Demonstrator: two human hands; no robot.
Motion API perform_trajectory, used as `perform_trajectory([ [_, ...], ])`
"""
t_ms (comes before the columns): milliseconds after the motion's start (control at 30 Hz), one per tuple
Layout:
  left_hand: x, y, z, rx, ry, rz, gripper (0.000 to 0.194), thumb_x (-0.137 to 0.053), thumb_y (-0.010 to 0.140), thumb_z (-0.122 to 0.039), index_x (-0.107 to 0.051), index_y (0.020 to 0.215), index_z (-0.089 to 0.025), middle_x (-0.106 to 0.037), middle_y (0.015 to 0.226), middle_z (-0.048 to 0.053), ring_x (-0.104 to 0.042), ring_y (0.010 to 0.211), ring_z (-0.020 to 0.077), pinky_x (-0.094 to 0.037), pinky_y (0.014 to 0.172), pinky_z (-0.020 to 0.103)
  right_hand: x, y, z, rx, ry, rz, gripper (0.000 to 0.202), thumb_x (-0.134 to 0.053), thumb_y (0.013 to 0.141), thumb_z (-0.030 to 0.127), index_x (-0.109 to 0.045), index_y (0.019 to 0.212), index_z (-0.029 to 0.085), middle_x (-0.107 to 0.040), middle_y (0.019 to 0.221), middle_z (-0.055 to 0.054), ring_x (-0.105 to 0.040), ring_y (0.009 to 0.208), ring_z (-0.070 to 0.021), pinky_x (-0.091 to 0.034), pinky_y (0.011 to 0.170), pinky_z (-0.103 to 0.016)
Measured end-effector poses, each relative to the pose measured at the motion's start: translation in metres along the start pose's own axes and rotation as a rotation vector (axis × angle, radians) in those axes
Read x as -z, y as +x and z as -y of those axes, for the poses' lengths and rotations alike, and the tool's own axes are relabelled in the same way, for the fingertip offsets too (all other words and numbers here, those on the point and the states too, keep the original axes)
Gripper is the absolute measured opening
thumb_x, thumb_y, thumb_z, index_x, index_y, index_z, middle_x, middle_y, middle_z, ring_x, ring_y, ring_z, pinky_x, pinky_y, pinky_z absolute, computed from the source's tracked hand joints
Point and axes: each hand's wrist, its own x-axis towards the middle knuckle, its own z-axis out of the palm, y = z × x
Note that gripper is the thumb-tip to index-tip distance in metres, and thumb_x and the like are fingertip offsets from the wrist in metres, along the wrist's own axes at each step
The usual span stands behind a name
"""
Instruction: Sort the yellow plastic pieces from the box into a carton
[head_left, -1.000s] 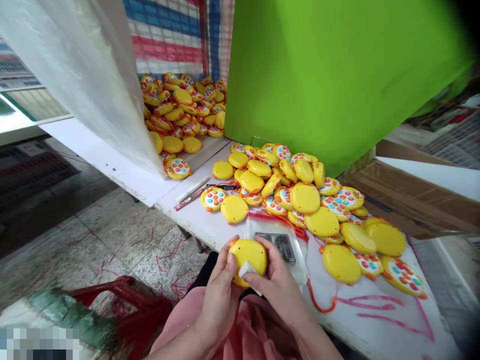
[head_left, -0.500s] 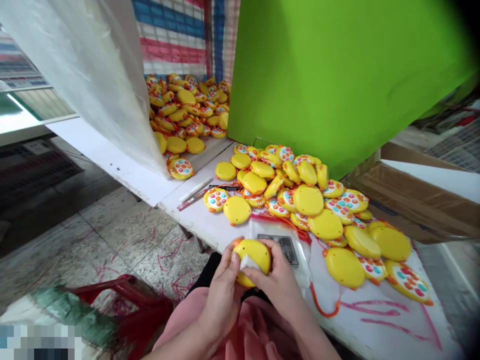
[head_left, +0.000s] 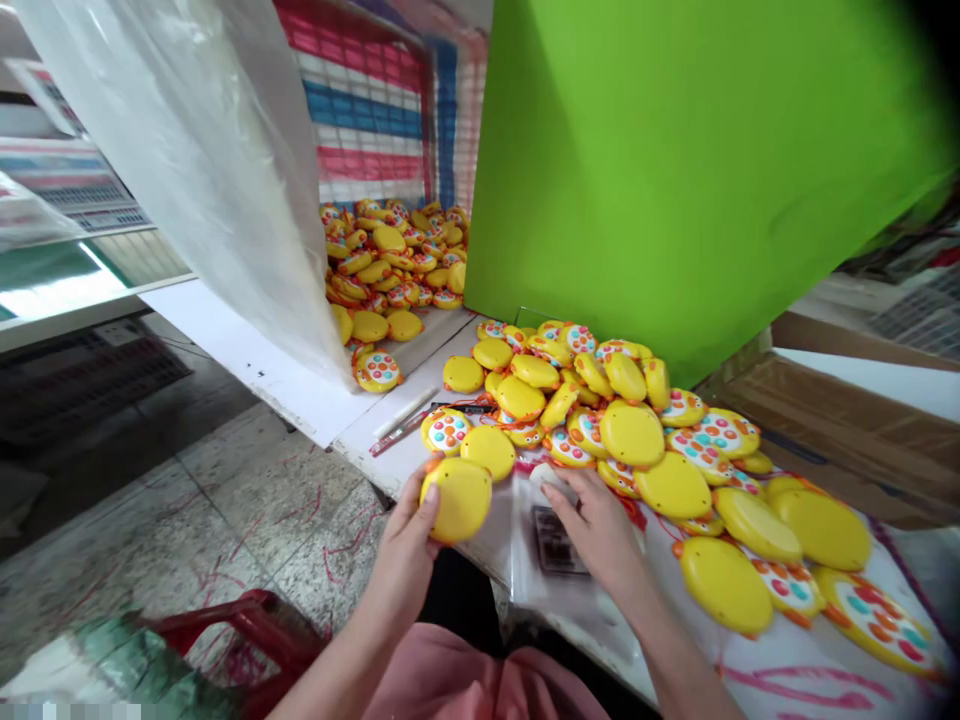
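My left hand is closed around the edge of a yellow oval toy, whose plain back faces me. A small orange part shows at the toy's upper left. Over the table edge, my right hand pinches a small white wad, perhaps cloth or sponge. Just below that hand lies a clear zip bag with a dark printed label. Beyond both hands spreads a heap of similar toys, some plain side up, others showing white faces with coloured dots.
A bigger pile of toys fills the back behind a white plastic sheet. A green panel rises behind the near heap. A white pen lies left of it. On the right stands a cardboard box; a red basket is below left.
My hands have parted. The left carries the toy left; the right has lifted the white wad off its back and moved right above the zip bag. The view has tilted slightly.
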Motion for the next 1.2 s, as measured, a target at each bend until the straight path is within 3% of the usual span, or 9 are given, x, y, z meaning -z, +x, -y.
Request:
perform_trajectory([
  [167, 0.022, 0.068, -0.043, -0.624, 0.757, 0.043, 0.044, -0.053, 0.090, -0.040, -0.051, 0.132, -0.026, -0.051, 0.132, 0.008, -0.047, 0.124, 0.0241, -0.037, 0.107, 0.039, -0.007, 0.028, -0.008, 0.032, -0.384, -0.016, 0.035, -0.047, 0.093, 0.025, -0.059, 0.125, 0.016, -0.059, 0.112, -0.014, -0.054, 0.109, -0.0289, -0.045, 0.092, -0.040],
  [233, 0.027, 0.099, -0.052, -0.824, 0.996, 0.043, 0.041, -0.050, 0.091, -0.034, -0.052, 0.130, -0.024, -0.050, 0.131, 0.009, -0.045, 0.125, 0.0241, -0.034, 0.109, 0.042, -0.012, 0.033, -0.009, 0.020, -0.461, 0.001, 0.036, -0.047, 0.093, 0.022, -0.059, 0.126, 0.017, -0.059, 0.113, -0.013, -0.055, 0.109, -0.0280, -0.046, 0.092, -0.038],
  [333, 0.034, 0.144, -0.053, -0.948, 1.215, 0.053, 0.038, -0.047, 0.092, -0.027, -0.053, 0.129, -0.021, -0.051, 0.129, 0.011, -0.047, 0.121, 0.0250, -0.038, 0.106, 0.043, -0.016, 0.033, -0.011, 0.021, -0.491, 0.025, 0.038, -0.047, 0.092, 0.019, -0.056, 0.129, 0.019, -0.059, 0.119, -0.012, -0.055, 0.111, -0.0262, -0.046, 0.093, -0.036],
  [500, 0.052, 0.187, -0.042, -0.943, 1.517, 0.123, 0.035, -0.046, 0.090, -0.023, -0.058, 0.122, -0.019, -0.055, 0.127, 0.013, -0.050, 0.118, 0.0286, -0.043, 0.101, 0.047, -0.010, 0.023, -0.011, 0.024, -0.472, 0.031, 0.040, -0.046, 0.092, 0.017, -0.054, 0.131, 0.018, -0.057, 0.125, -0.011, -0.054, 0.116, -0.0255, -0.046, 0.097, -0.037],
  [700, 0.068, 0.191, -0.041, -0.943, 1.608, 0.221, 0.038, -0.039, 0.093, -0.027, -0.058, 0.125, -0.018, -0.053, 0.133, 0.014, -0.049, 0.121, 0.0289, -0.042, 0.103, 0.047, 0.004, 0.009, -0.017, 0.023, -0.471, 0.054, 0.038, -0.046, 0.092, 0.018, -0.057, 0.128, 0.016, -0.058, 0.126, -0.013, -0.054, 0.118, -0.0275, -0.046, 0.099, -0.042],
  [867, 0.067, 0.179, -0.047, -0.903, 1.583, 0.218, 0.042, -0.037, 0.093, -0.031, -0.056, 0.128, -0.017, -0.052, 0.136, 0.014, -0.048, 0.126, 0.0283, -0.043, 0.105, 0.045, 0.009, -0.002, -0.022, 0.027, -0.455, 0.070, 0.037, -0.047, 0.091, 0.018, -0.058, 0.127, 0.018, -0.059, 0.124, -0.012, -0.057, 0.114, -0.0266, -0.049, 0.097, -0.043],
  [1033, 0.065, 0.162, -0.054, -0.900, 1.643, 0.187, 0.044, -0.036, 0.093, -0.032, -0.053, 0.132, -0.021, -0.049, 0.141, 0.012, -0.049, 0.127, 0.0272, -0.047, 0.102, 0.043, 0.016, -0.013, -0.027, 0.113, -0.407, -0.024, 0.035, -0.047, 0.091, 0.020, -0.059, 0.124, 0.021, -0.061, 0.122, -0.009, -0.058, 0.111, -0.0250, -0.050, 0.095, -0.042],
  [1133, 0.067, 0.149, -0.060, -0.942, 1.742, 0.163, 0.043, -0.038, 0.092, -0.029, -0.054, 0.132, -0.024, -0.053, 0.138, 0.011, -0.061, 0.114, 0.0264, -0.055, 0.090, 0.039, 0.043, -0.016, -0.044, 0.149, -0.391, -0.154, 0.032, -0.043, 0.094, 0.023, -0.058, 0.122, 0.021, -0.061, 0.120, -0.009, -0.057, 0.110, -0.0247, -0.047, 0.097, -0.044],
  [1200, 0.065, 0.140, -0.065, -0.975, 1.803, 0.143, 0.042, -0.037, 0.092, -0.029, -0.056, 0.129, -0.022, -0.059, 0.132, 0.012, -0.065, 0.106, 0.0270, -0.058, 0.081, 0.037, 0.076, -0.018, -0.066, 0.137, -0.393, -0.298, 0.032, -0.041, 0.095, 0.026, -0.056, 0.122, 0.020, -0.060, 0.118, -0.011, -0.055, 0.111, -0.0250, -0.045, 0.098, -0.044],
])
